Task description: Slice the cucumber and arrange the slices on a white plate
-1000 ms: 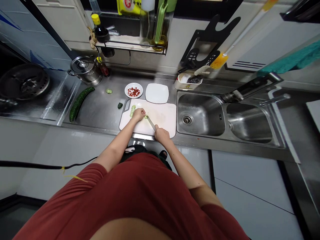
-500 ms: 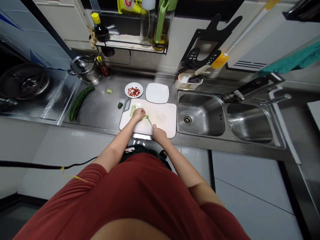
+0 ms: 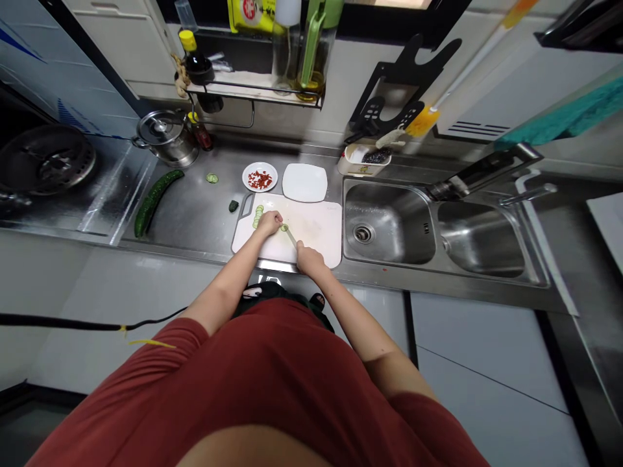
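Note:
A white cutting board [image 3: 316, 224] lies on the steel counter in front of me. My right hand [image 3: 310, 259] is closed round the handle of a knife [image 3: 291, 237], its blade pointing up and left over the board. At the blade's tip is a pale green cucumber slice [image 3: 284, 227]. The closed fingers of my left hand [image 3: 269, 224] pinch at that slice's edge; how firmly is too small to see. Several overlapping cucumber slices [image 3: 258, 213] lie on the board just beyond my left hand.
Behind the board stand a plate of chopped red pieces [image 3: 260, 186] and a white square plate [image 3: 305, 182]. To the left lie a whole cucumber [image 3: 154, 202], a dark green end piece [image 3: 233, 206] and some slices [image 3: 211, 178]. A pot [image 3: 166, 137] stands behind; a double sink [image 3: 389, 220] is right.
The camera view has shifted slightly. Both hands, the knife and the slice keep nearly the same places over the board.

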`<state>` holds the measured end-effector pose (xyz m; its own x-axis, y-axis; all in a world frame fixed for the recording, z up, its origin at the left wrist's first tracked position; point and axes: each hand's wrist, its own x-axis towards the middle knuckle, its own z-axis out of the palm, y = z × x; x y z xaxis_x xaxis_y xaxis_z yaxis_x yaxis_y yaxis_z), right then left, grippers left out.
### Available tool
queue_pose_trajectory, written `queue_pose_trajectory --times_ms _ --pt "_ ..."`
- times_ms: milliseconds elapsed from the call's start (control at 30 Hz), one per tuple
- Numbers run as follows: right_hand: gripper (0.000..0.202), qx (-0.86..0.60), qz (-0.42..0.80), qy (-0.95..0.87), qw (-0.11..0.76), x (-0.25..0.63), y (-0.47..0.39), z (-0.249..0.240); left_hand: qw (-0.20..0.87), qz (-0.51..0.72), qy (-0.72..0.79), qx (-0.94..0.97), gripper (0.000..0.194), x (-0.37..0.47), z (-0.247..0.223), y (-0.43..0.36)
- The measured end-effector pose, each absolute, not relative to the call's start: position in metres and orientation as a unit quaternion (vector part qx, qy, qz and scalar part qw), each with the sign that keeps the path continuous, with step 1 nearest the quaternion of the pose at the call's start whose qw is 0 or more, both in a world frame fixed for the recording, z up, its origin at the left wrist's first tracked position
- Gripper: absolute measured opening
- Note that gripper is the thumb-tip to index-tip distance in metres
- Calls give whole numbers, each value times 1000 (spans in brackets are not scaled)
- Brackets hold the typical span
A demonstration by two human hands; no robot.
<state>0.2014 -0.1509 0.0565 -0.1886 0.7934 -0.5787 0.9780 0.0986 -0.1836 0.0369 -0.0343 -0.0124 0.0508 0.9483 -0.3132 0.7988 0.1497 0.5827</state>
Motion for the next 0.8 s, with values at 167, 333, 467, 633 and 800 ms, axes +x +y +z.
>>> queue_pose_trajectory --times_ms 167,333,467,633,800 --pt "40 615 -272 720 172 201 -150 57 334 108 680 644 13 37 -14 -33" --pt "39 616 -275 720 165 201 -148 56 336 103 683 640 13 37 -13 -33" --pt "40 615 -275 720 169 204 -150 56 335 108 681 643 13 37 -12 -34" --pt "41 609 -280 723 165 203 -148 57 342 111 683 636 12 37 -12 -34" --pt "40 610 -281 722 166 204 -148 57 345 109 683 635 13 37 -12 -34"
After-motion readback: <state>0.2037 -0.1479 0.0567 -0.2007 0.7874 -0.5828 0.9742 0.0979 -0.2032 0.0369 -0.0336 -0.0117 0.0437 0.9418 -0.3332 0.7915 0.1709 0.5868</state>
